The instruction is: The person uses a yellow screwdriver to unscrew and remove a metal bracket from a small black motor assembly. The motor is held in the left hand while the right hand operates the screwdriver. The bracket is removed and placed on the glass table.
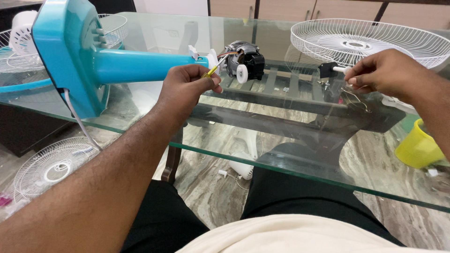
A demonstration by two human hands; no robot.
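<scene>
While the teal fan stand (136,65) lies on its side on the glass table (281,154), its long axis runs left to right, base at left, neck pointing right toward the exposed motor (246,61). Left hand (185,89) is closed around a yellow-handled screwdriver (212,71), whose tip angles up and right to the neck joint just above the fingers. Right hand (386,72), well apart, pinches a small white-shafted black part (330,70) beside the white fan grille (365,42).
</scene>
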